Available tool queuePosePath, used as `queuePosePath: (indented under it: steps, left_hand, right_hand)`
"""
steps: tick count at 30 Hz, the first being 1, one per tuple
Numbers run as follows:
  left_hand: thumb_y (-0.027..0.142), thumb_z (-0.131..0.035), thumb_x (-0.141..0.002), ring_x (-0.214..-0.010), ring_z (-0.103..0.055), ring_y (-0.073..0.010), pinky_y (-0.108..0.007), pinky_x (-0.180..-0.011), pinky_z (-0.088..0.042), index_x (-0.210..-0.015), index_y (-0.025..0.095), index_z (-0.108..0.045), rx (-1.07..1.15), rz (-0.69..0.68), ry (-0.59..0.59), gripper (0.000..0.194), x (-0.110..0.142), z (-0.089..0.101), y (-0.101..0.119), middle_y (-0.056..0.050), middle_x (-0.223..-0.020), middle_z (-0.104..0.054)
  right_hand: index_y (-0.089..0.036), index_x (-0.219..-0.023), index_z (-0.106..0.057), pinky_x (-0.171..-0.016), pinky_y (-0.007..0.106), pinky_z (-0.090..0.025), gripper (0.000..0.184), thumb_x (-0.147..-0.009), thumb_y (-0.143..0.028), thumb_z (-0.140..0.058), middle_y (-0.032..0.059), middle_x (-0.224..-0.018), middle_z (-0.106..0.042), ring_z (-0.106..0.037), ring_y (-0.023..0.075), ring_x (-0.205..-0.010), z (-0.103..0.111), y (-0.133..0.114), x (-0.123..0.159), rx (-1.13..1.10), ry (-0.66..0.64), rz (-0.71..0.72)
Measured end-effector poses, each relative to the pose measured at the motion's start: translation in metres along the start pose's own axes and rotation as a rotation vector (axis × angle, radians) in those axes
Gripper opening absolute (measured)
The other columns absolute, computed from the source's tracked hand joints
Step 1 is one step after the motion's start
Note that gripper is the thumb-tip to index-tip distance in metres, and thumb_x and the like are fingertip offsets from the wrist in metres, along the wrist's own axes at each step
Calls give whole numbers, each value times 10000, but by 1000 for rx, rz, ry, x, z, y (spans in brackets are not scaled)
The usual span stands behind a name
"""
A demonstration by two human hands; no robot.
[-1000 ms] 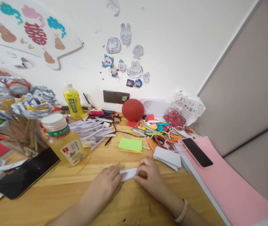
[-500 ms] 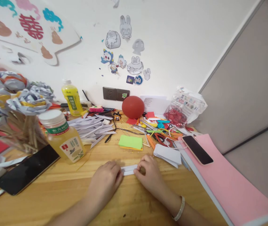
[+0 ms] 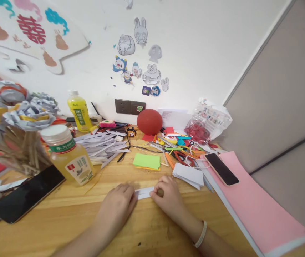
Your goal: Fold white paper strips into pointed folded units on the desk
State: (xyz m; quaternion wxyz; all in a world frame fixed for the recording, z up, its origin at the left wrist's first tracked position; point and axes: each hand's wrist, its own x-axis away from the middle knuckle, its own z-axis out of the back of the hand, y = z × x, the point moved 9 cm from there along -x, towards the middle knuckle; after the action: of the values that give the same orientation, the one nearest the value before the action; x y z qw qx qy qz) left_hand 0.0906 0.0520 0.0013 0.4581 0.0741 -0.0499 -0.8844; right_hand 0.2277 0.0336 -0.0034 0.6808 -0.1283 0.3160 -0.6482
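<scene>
A small strip of white paper [image 3: 143, 193] with a lengthwise crease lies near the table's front, between my two hands. My left hand [image 3: 119, 203] is closed on its left end, the fingertips partly hidden behind the knuckles. At the right end my right hand [image 3: 166, 196] pinches the paper between thumb and forefinger; a pale bracelet circles that wrist. Just beyond sits a stack of green paper slips [image 3: 147, 161]. To the right of it, close to my right hand, is a stack of white paper slips [image 3: 188, 175].
Folded white strips [image 3: 102, 144] are heaped at the back, beside a red balloon [image 3: 149, 122] and scissors among paper scraps. Drink bottles [image 3: 72, 160] and a black phone [image 3: 29, 194] stand or lie left. Another phone [image 3: 222, 169] rests on pink paper [image 3: 259, 207] at right.
The paper strip looks flatter and its crease fainter than before. Both hands keep their hold on its ends. The whole view has shifted slightly.
</scene>
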Motion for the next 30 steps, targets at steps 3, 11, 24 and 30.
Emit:
queuePosePath:
  steps: [3, 11, 24, 30]
  left_hand:
    - [173, -435, -879, -800, -603, -223, -321, -707, -458, -794, 156, -617, 51, -19, -4, 202, -1, 1, 0, -81, -823, -647]
    - [73, -465, -831, -788, -598, -236, -341, -670, -449, -928, 169, -636, -218, -212, 36, 218, 10, 3, 27, -72, -858, -656]
    - [-38, -416, -786, -745, -641, -233, -312, -622, -460, -1132, 126, -601, -216, -191, 32, 425, 39, -24, 10, -108, -824, -681]
    - [-33, -436, -780, -721, -630, -234, -331, -631, -476, -1111, 116, -623, -300, -247, 25, 409, 41, -21, 20, -121, -811, -676]
  right_hand:
    - [-179, -608, -603, -728, 279, -336, 132, -678, -118, -696, -5, -759, -569, -503, 160, -796, 0, 1, -1, -4, -5, -15]
    - [-186, -629, -587, -729, 286, -338, 133, -687, -135, -695, -6, -777, -557, -497, 166, -801, -2, 2, 0, 6, 1, 14]
    - [-178, -682, -560, -729, 278, -320, 141, -701, -142, -695, -16, -787, -534, -483, 162, -816, -1, 3, 0, 3, -47, -19]
    - [-184, -678, -552, -727, 281, -321, 140, -711, -143, -681, -17, -779, -537, -473, 164, -805, -2, 3, 0, 5, -49, 3]
